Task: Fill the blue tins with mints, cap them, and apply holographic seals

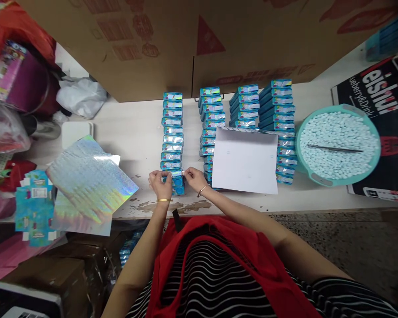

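A column of small blue boxes [171, 157] runs away from me in the middle of the table, several with a shiny sticker on the end facing up. Near the close end of this column, a small shiny sticker [177, 173] lies over one box. My left hand [161, 184] pinches at its left end, fingers curled. At the right end my right hand [195, 180] is closed in a pinch, with a pale corner at the fingertips. Two blue boxes [178, 191] nearest me show no shiny sticker on top.
More box columns stand to the right, partly under a white sheet [245, 161]. A turquoise basin [340, 180] of small white pieces holds tweezers [334, 149]. Holographic sheets [93, 176] and a flattened blue carton [35, 210] lie left. Large cardboard boxes [172, 48] stand behind.
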The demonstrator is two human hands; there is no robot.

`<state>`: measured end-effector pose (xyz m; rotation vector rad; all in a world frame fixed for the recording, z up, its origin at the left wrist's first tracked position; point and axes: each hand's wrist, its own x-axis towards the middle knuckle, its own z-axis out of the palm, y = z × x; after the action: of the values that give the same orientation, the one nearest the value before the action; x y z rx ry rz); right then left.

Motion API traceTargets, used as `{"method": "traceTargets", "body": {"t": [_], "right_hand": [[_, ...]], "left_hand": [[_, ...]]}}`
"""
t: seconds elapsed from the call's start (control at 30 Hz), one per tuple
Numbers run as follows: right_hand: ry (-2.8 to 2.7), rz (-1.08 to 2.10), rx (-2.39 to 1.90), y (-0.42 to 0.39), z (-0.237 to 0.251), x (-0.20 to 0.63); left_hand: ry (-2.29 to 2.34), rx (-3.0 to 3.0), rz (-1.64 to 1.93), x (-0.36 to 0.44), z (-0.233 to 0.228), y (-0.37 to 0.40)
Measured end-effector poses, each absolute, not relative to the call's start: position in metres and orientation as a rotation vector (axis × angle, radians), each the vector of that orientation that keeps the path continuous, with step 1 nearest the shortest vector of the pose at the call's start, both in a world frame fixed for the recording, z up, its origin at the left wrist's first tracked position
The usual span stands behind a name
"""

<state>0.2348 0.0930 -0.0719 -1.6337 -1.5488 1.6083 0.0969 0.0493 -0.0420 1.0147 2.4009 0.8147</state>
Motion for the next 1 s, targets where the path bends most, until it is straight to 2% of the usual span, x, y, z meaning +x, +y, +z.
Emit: {"method": "traceTargets", "body": {"t": [0.17,0.37,0.47,0.57,0.7,0.83,0.9,1.0], "right_hand": [[-1.532,1.572,-1.696,0.084,-0.073,0.231],[-1.861,1.610,-1.505,0.066,-0.066,0.225],[-2.018,1.644,-1.641,0.076,-0.061,0.224],[-2.137,1.534,-1.557,0.089,-0.048,0.236],[-2.166,1.598,-1.270,0.077,-0.013,0.276],[-2.002,1.597,-1.276,0.058,0.000,0.331],[-1.960,1.589,-1.347,0.055,-0.001,0.356],[-1.927,1.646,-1.426,0.056,0.006,0.387]], "left_hand": [[2.370,0.797,0.937,0.086,-0.062,0.050],[2.157,0.478,0.909,0.067,-0.074,0.047],[2.274,0.732,0.841,0.062,-0.058,0.058],[2.312,1.229,0.926,0.082,-0.035,0.092],[1.952,1.716,0.818,0.160,-0.003,0.158],[1.746,1.911,0.525,0.219,-0.002,0.217],[1.729,1.978,0.500,0.225,0.000,0.225],[1.700,2.002,0.623,0.211,0.025,0.191]]}}
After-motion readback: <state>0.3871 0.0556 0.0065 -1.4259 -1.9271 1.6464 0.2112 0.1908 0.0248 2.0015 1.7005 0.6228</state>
